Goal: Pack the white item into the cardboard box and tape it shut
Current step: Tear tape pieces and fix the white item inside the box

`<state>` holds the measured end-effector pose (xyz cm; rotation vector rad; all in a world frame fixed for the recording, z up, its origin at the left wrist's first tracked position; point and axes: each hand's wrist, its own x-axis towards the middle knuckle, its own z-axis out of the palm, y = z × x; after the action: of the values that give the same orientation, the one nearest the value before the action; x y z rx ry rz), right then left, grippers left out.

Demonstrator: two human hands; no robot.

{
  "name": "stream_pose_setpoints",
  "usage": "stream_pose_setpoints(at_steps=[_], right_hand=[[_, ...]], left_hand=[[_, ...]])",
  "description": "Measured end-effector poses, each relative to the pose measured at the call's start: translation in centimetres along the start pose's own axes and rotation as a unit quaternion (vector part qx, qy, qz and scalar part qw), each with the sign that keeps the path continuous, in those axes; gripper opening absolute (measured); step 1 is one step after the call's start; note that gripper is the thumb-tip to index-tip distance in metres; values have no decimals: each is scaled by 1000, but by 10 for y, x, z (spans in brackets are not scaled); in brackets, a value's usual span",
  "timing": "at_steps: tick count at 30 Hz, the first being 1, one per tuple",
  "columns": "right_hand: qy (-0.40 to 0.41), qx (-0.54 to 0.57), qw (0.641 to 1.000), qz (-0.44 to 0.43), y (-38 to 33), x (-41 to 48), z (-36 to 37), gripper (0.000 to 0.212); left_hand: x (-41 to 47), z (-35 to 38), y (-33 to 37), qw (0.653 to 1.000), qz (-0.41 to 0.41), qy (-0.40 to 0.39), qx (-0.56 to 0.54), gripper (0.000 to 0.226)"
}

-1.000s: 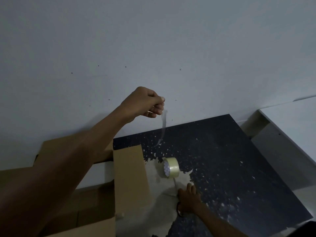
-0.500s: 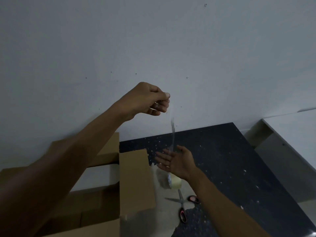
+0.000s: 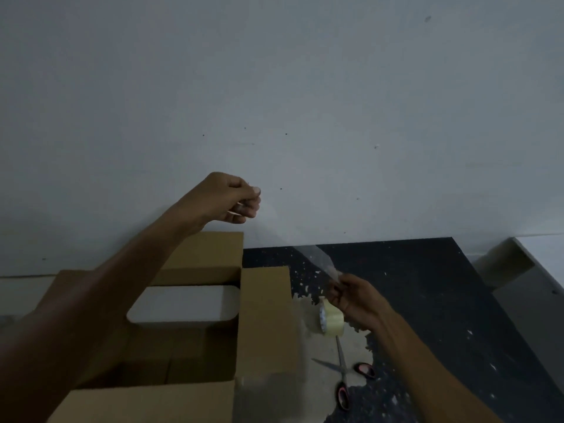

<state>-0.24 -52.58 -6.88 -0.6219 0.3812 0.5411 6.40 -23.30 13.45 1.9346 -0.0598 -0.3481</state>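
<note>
A strip of clear tape (image 3: 317,257) stretches through the air between my two hands. My left hand (image 3: 232,199) pinches its upper end, raised in front of the wall. My right hand (image 3: 351,296) pinches the lower end, just above the roll of clear tape (image 3: 331,319) standing on the dark table (image 3: 427,300). The open cardboard box (image 3: 265,319) sits at lower left with its flaps up. Inside it lies the white item (image 3: 186,303), partly hidden by my left forearm.
Scissors (image 3: 343,370) with dark and pink handles lie open on the table, in front of the tape roll. A pale wall fills the upper view. A white ledge (image 3: 537,251) stands at the right beyond the table edge.
My right hand left the scissors on the table, rose open toward the hanging strip, and now pinches its lower end. The strip is pulled out at a slant. The view tilted down.
</note>
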Motion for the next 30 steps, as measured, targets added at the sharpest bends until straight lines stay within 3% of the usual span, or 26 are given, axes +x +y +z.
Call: stream_pose_setpoints(at_steps=[2, 4, 10, 14, 18, 20, 24, 28, 30], right_hand=[[-34, -9, 999, 9, -1, 3, 3, 70], [-42, -42, 998, 17, -2, 9, 6, 76], [-50, -148, 986, 61, 0, 26, 24, 36], [-45, -237, 967, 80, 9, 30, 46, 25], [-2, -358, 933, 32, 29, 38, 79, 18], [20, -437, 899, -5, 37, 44, 95, 16], [41, -620, 781, -65, 46, 62, 124, 20], [59, -728, 670, -132, 53, 82, 156, 18], [70, -771, 611, -163, 57, 94, 173, 18]], left_hand=[[-6, -9, -13, 1000, -17, 17, -17, 27], [-14, -16, -24, 999, -27, 37, -23, 27], [-42, -46, -63, 992, -65, 93, -52, 30], [-61, -67, -95, 988, -81, 125, -51, 26], [-72, -90, -136, 982, -117, 142, -47, 25], [-74, -97, -163, 976, -148, 155, -47, 23], [-81, -105, -218, 963, -215, 130, -97, 24], [-97, -92, -262, 953, -226, 170, -106, 24], [-102, -83, -279, 944, -220, 184, -160, 25]])
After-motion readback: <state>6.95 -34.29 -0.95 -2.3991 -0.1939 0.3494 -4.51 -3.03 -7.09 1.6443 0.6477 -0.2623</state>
